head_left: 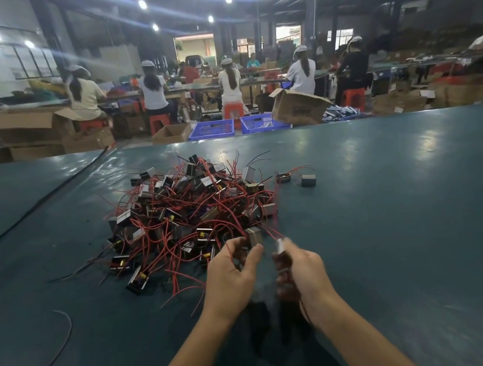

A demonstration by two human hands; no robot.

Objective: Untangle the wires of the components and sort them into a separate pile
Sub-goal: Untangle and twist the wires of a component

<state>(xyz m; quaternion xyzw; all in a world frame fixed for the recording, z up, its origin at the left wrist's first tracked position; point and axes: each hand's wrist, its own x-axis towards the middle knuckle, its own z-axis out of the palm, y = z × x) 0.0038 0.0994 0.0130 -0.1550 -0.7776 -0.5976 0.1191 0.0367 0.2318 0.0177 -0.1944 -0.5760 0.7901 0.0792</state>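
Note:
A tangled heap of small boxy components (pixel 189 210) with red and black wires lies on the green table (pixel 404 208). Just in front of its near right edge, my left hand (pixel 233 278) pinches a small metal component (pixel 253 237) and its red wire. My right hand (pixel 302 269) grips another component (pixel 281 246), blurred, with red wires running back to the heap and a dark wire hanging by my wrist. Two separate components (pixel 296 177) lie to the right of the heap.
A loose black wire (pixel 60 342) lies at the near left, and a long black cable (pixel 39 204) crosses the far left of the table. Beyond the far edge are blue crates (pixel 211 129), cardboard boxes (pixel 298 107) and several seated people at benches.

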